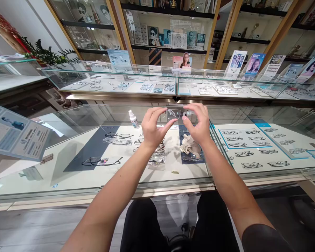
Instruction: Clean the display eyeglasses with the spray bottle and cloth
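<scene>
Left hand [153,127] and right hand [200,124] are pinching eyeglasses [173,114] near frame center; white bottle [134,120] is standing left of center, crumpled cloth [190,146] lying right.

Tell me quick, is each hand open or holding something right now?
Left hand: holding one side of the glasses between thumb and finger.
Right hand: holding the other side of the same glasses.

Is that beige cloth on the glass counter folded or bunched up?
Bunched up: the beige cloth lies in an uneven heap, its surface full of creases.
</scene>
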A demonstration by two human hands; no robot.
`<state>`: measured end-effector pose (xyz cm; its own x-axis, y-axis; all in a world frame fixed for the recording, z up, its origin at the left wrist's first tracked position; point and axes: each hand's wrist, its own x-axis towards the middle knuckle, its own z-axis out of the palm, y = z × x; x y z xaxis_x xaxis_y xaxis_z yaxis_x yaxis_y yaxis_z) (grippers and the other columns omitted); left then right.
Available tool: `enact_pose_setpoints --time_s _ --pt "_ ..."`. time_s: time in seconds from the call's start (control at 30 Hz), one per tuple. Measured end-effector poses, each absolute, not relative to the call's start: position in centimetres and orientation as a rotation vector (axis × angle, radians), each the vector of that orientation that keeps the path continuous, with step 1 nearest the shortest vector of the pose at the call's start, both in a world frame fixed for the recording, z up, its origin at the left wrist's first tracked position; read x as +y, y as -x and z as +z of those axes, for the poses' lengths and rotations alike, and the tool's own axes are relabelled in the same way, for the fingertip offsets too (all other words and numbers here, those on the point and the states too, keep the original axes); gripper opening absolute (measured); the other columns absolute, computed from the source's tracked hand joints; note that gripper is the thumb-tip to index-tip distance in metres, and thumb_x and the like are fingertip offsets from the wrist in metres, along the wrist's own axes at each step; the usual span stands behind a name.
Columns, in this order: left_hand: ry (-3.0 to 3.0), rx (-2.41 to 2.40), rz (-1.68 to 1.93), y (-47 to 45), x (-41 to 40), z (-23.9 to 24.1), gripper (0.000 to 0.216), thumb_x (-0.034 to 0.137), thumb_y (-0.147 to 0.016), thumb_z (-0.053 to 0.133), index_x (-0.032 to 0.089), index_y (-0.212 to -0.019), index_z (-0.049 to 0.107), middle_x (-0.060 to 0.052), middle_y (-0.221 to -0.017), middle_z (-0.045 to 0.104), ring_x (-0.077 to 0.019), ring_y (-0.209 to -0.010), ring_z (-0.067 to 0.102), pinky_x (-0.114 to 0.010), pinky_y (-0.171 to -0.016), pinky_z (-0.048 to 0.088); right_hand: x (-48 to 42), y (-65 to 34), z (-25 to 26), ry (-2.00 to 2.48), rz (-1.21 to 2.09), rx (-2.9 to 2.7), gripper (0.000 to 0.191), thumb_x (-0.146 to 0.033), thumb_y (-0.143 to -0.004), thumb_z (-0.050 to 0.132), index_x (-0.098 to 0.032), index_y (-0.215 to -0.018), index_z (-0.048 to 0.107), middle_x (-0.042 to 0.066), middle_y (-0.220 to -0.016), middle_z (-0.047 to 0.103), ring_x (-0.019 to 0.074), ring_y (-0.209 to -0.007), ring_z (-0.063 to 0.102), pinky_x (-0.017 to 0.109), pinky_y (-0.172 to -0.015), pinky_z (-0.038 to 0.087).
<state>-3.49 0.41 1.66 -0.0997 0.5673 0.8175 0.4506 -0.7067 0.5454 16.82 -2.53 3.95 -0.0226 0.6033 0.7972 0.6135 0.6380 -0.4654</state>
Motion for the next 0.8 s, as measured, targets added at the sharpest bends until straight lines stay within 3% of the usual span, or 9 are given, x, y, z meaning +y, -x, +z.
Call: enact_pose_setpoints --time_s 0.13,0.23,0.4,0.57,0.8 --pt "-1.983 1.176 2.035 3.7 0.6 1.8 0.056 0.062 -0.08 0.095 0.025 -0.118 0.078 -0.011 -0.115 0.074 -0.0313 -0.115 0.067 -0.048 -0.107 0.056 -2.2 -16.9 3.4 1.078 -0.182 -1.549 0.07 -0.047 -0.1 0.068 -0.038 -0.165 0.043 0.012 -0.166 0.049 0.0402 -0.157 0.046 0.068 -0.124 0.045" --pt "-1.912 1.192 2.123 3.9 1.0 1.7 0.057 0.062 -0.082 0.093 0.024 -0.122 0.076 -0.01 -0.116 0.073 -0.0294 -0.113 0.067 -0.045 -0.102 0.057 -1.5 -17.0 2.8 1.055 -0.168 -1.489 0.08 -0.046 -0.101 0.065 -0.035 -0.172 0.028 0.016 -0.167 0.045 0.038 -0.156 0.049 0.066 -0.123 0.048" --pt "-1.827 1.16 2.185 4.1 1.4 1.5 0.052 0.06 -0.088 0.089 0.024 -0.124 0.075 -0.009 -0.119 0.072 -0.0262 -0.108 0.068 -0.042 -0.097 0.057 -0.7 -16.8 2.0 0.978 0.044 -1.562 0.071 -0.044 -0.1 0.067 -0.036 -0.165 0.04 0.014 -0.159 0.058 0.0352 -0.146 0.059 0.064 -0.124 0.05" --pt "-1.78 1.181 2.141 4.0 1.3 1.7 0.054 0.062 -0.089 0.087 0.024 -0.125 0.073 -0.009 -0.121 0.071 -0.0261 -0.115 0.068 -0.041 -0.102 0.058 -1.1 -16.4 2.2 0.915 0.125 -1.538 0.062 -0.042 -0.099 0.07 -0.038 -0.158 0.052 0.011 -0.155 0.063 0.035 -0.144 0.061 0.063 -0.127 0.048" --pt "-1.837 0.949 2.158 4.0 2.3 1.3 0.053 0.061 -0.09 0.087 0.024 -0.125 0.07 -0.008 -0.122 0.065 -0.0224 -0.109 0.075 -0.039 -0.101 0.061 -0.4 -16.5 1.7 0.931 0.053 -1.519 0.058 -0.048 -0.101 0.072 -0.038 -0.156 0.055 0.011 -0.144 0.067 0.0352 -0.134 0.066 0.061 -0.114 0.058"
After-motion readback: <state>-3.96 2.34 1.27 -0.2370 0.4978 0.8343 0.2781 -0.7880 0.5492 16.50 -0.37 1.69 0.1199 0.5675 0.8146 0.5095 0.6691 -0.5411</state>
